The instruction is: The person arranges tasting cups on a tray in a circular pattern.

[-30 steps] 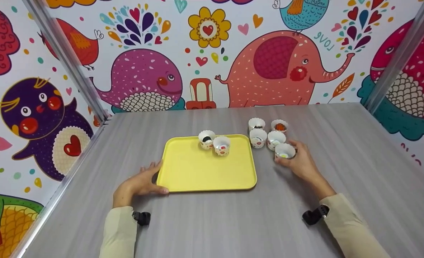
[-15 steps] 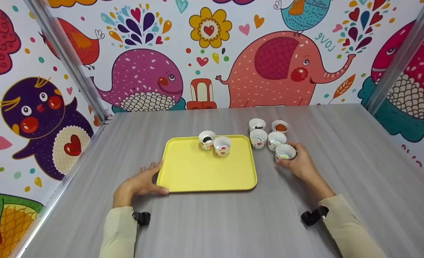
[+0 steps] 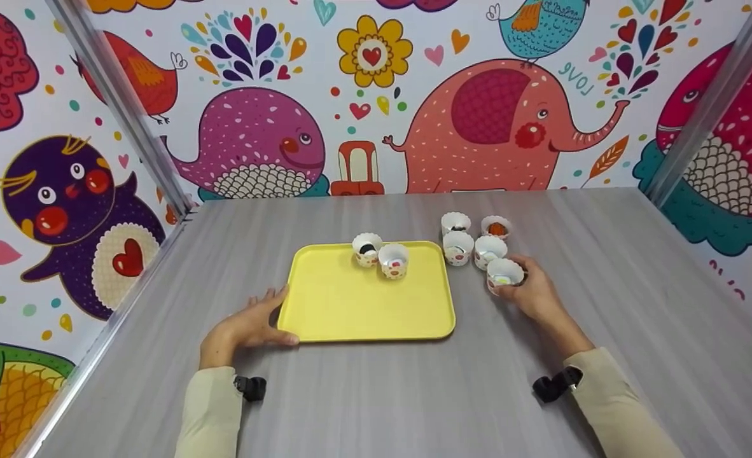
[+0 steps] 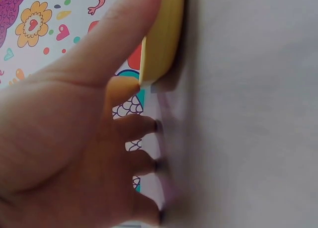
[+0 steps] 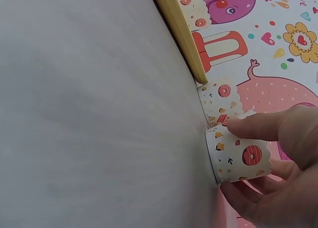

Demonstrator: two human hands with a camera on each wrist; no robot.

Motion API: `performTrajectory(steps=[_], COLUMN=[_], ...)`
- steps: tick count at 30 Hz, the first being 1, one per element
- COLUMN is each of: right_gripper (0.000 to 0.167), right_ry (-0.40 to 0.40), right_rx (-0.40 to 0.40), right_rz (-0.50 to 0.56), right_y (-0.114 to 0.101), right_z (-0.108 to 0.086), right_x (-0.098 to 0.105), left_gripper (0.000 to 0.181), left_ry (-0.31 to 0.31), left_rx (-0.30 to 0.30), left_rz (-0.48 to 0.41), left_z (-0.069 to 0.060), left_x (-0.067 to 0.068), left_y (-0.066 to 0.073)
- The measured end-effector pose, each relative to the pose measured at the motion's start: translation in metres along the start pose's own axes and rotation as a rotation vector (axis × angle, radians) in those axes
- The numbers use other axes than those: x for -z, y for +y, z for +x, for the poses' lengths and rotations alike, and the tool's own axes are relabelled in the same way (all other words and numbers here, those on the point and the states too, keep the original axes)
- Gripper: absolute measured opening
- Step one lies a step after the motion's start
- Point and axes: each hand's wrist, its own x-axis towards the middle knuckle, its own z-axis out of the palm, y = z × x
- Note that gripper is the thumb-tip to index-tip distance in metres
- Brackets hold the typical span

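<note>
In the head view, a yellow tray (image 3: pixel 357 308) lies on the table. My left hand (image 3: pixel 249 327) rests at its near left corner, thumb along the front edge and index finger at the left side. The left wrist view has the thumb against the tray's rim (image 4: pixel 161 44), other fingertips down on the table. My right hand (image 3: pixel 535 292) grips a white paper baking cup (image 3: pixel 503 273) between thumb and fingers. Something yellow-green shows inside it. Printed doughnuts decorate that cup (image 5: pixel 241 156) in the right wrist view; its base stands on or very near the table.
Two paper cups stand at the tray's back, one with black contents (image 3: pixel 367 251), one with red bits (image 3: pixel 393 262). Right of the tray, several more cups cluster: one with orange contents (image 3: pixel 496 228), others white (image 3: pixel 457 248) (image 3: pixel 490 252). A patterned wall (image 3: pixel 376 114) bounds the table behind.
</note>
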Motion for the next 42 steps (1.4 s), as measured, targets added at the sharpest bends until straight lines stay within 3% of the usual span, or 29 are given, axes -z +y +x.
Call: performTrajectory(steps=[16, 32, 42], right_gripper=[0.076, 0.074, 0.071], right_ry=[-0.024, -0.090, -0.066], right_rx=[-0.060, -0.007, 0.051], right_rz=[-0.002, -0.042, -0.034], right_y=[-0.014, -0.037, -0.050], right_z=[-0.002, -0.012, -0.017], right_x=[0.002, -0.006, -0.017], left_gripper=[0.119, 0.121, 0.120], left_ry=[-0.001, 0.000, -0.007], left_rx=[-0.010, -0.006, -0.003], left_rz=[0.015, 0.028, 0.021], left_z=[0.001, 0.001, 0.002], left_x=[0.000, 0.000, 0.000], left_y=[-0.001, 0.001, -0.001])
